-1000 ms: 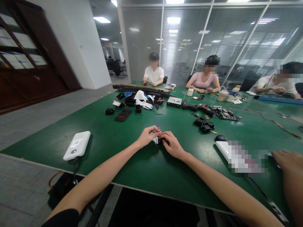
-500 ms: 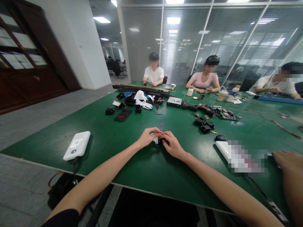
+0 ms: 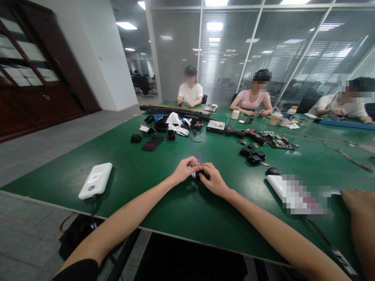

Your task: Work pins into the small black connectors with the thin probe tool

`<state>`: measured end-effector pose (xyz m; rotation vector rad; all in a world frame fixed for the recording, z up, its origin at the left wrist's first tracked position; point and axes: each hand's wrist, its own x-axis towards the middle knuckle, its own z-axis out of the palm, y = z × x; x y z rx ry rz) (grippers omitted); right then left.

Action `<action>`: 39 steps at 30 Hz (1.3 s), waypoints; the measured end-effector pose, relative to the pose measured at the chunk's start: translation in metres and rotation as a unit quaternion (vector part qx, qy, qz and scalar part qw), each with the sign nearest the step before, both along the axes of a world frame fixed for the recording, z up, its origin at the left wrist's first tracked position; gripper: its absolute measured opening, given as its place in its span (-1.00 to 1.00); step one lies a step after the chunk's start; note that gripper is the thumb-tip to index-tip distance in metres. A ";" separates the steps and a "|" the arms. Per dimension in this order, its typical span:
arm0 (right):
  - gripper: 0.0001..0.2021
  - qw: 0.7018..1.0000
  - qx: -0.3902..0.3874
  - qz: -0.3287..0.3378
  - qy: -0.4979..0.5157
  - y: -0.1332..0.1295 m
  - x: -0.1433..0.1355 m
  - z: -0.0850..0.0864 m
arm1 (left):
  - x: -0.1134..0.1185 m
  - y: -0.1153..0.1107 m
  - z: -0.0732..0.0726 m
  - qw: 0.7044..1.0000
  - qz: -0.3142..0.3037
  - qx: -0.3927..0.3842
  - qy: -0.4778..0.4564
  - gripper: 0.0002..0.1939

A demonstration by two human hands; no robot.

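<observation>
My left hand (image 3: 185,170) and my right hand (image 3: 213,178) meet over the middle of the green table (image 3: 164,210). Between them a small screwdriver (image 3: 199,157) stands nearly upright, its clear purplish handle showing above the fingers. The left fingers are pinched around it, and its lower end is hidden. My right fingers curl around a small black part (image 3: 200,174), mostly covered by the hand. A bit of white shows beside that part under the left fingers; I cannot make out what it is.
Several black boxes (image 3: 253,155) lie ahead on the right, beside a circuit board (image 3: 279,139) and a power drill (image 3: 234,131). White gloves (image 3: 178,129) rest on a black pile. White power banks (image 3: 96,180) flank my arms. Another person's arm (image 3: 360,222) is at right; several people sit opposite.
My left hand has shifted very slightly upward around the screwdriver. My right hand keeps its place on the black part. The other person's arm at the far right has moved slightly right.
</observation>
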<state>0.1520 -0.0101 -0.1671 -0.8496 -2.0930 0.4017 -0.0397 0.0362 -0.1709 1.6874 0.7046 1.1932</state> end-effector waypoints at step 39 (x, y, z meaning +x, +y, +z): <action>-0.90 0.995 -0.062 -0.050 0.063 0.007 -0.005 -0.010 | 0.002 -0.004 0.000 0.998 -0.010 0.053 0.011 -0.70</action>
